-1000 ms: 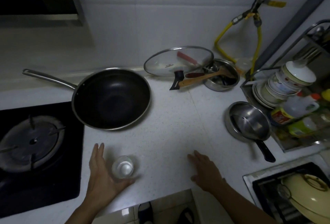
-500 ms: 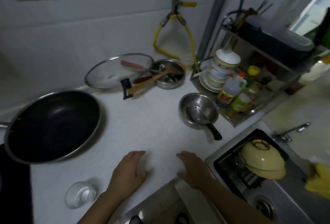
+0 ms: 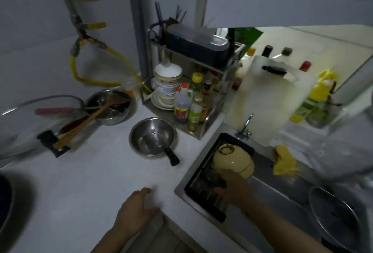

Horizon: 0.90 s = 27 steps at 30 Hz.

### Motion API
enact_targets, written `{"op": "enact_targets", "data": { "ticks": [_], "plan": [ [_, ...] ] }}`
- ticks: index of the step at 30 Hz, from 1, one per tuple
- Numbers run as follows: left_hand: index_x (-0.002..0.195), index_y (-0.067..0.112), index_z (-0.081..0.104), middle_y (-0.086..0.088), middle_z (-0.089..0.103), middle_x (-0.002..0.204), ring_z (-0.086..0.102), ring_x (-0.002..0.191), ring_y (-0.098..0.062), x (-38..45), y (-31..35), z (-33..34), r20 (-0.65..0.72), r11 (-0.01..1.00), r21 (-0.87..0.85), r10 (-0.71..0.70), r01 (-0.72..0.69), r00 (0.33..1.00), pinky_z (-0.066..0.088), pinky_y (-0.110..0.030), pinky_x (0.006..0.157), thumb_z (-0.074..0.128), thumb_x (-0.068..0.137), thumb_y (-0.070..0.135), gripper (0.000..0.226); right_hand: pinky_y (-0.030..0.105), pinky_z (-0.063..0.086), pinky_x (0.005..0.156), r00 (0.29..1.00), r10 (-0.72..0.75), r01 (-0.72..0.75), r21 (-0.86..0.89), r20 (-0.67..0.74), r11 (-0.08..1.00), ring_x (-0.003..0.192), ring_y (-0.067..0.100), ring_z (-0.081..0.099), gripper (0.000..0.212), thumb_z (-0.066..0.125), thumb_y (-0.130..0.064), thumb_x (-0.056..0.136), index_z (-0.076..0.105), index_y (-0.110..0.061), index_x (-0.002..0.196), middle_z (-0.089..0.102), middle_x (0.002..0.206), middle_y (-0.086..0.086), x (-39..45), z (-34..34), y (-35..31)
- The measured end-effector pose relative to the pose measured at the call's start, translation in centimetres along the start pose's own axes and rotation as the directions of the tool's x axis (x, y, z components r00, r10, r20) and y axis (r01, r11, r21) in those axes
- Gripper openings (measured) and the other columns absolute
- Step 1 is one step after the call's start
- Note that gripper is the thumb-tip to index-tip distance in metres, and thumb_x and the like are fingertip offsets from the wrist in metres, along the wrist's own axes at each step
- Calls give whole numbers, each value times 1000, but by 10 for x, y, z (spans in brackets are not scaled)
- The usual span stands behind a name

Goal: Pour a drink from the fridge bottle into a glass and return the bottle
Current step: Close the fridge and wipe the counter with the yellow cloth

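Note:
The drinking glass, the fridge and the fridge bottle are all out of view. My left hand (image 3: 135,210) hovers low over the front edge of the white counter (image 3: 84,184), fingers relaxed and holding nothing. My right hand (image 3: 232,187) is over the black rack (image 3: 201,196) in the sink, just in front of a cream bowl (image 3: 232,160), with its fingers loosely bent. It grips nothing that I can see.
A small steel saucepan (image 3: 152,137) sits mid-counter. Behind it stands a rack (image 3: 193,99) with stacked dishes and condiment bottles. At far left are a glass lid (image 3: 30,123) and a steel bowl (image 3: 110,107) with wooden utensils. A white cutting board (image 3: 268,99) leans behind the tap (image 3: 245,127).
My view has swung right, so the glass and the black pan left the frame. My right hand moved off the counter edge to above the sink rack. My left hand stayed near the counter's front.

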<state>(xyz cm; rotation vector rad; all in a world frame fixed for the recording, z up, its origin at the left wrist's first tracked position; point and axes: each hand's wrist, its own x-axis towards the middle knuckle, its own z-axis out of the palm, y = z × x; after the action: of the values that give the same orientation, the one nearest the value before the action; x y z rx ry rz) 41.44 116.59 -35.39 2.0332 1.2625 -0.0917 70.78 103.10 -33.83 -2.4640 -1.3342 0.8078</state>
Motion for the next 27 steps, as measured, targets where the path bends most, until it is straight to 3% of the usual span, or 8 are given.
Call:
{"op": "enact_targets", "data": {
  "ticks": [1, 4, 8, 11, 15, 18, 23, 27],
  "plan": [
    [142, 28, 39, 2, 51, 139, 50, 127, -16, 5, 7, 3, 2, 1000, 3, 10, -10, 1000, 38, -25, 102, 67, 83, 47, 68, 38, 35, 110, 999, 30, -29, 25, -36, 999, 134, 34, 46, 73, 63, -53, 90, 49, -1, 140, 49, 144, 20, 0, -8, 16],
    [140, 29, 41, 3, 52, 138, 51, 126, -15, 21, 30, 12, 17, 999, 16, 29, -30, 999, 39, -25, 101, 68, 83, 43, 64, 43, 39, 108, 987, 113, -104, 82, -113, 991, 137, 37, 43, 65, 68, -36, 89, 46, -7, 143, 44, 148, 17, 10, -30, 65],
    [128, 36, 48, 5, 58, 125, 57, 116, -15, 36, 70, 29, 76, 998, -1, 57, -58, 995, 44, -25, 95, 64, 74, 55, 59, 34, 45, 81, 970, 188, -187, 19, -155, 982, 116, 34, 61, 52, 48, -58, 88, 61, -21, 122, 63, 120, 7, 27, -64, 113],
    [119, 39, 52, 8, 62, 113, 60, 108, -14, 48, 100, 47, 116, 994, 38, 102, -107, 988, 47, -27, 85, 59, 69, 58, 54, 41, 49, 77, 927, 302, -289, 89, -224, 953, 104, 38, 63, 50, 68, -44, 90, 60, -11, 127, 65, 113, 15, 40, -78, 155],
    [128, 35, 53, 9, 61, 119, 58, 112, -11, 64, 141, 73, 142, 983, 79, 156, -168, 978, 43, -22, 81, 69, 78, 39, 53, 42, 42, 68, 904, 335, -311, 130, -267, 942, 87, 41, 61, 29, 61, -9, 93, 61, 4, 119, 60, 91, 19, 51, -88, 185],
    [133, 38, 49, 13, 59, 127, 57, 114, -9, 75, 168, 92, 184, 971, 80, 209, -227, 960, 48, -23, 91, 67, 78, 40, 59, 43, 44, 62, 888, 321, -290, 141, -328, 947, 75, 38, 60, 20, 63, -3, 89, 66, 5, 108, 55, 75, 11, 66, -85, 212],
    [132, 33, 51, 7, 59, 128, 57, 116, -12, 100, 207, 124, 220, 948, 47, 299, -316, 929, 50, -29, 96, 64, 76, 44, 59, 59, 54, 72, 851, 418, -394, 140, -318, 908, 99, 54, 58, 52, 54, -9, 81, 51, -7, 132, 56, 124, 34, 84, -68, 254],
    [141, 37, 41, 1, 56, 134, 54, 122, -18, 115, 224, 144, 230, 924, 103, 339, -369, 912, 50, -34, 99, 66, 80, 37, 66, 58, 46, 93, 893, 387, -396, 8, -230, 918, 127, 52, 42, 87, 66, -21, 86, 14, -37, 154, 24, 156, 24, 77, -77, 261]
  ]
}}
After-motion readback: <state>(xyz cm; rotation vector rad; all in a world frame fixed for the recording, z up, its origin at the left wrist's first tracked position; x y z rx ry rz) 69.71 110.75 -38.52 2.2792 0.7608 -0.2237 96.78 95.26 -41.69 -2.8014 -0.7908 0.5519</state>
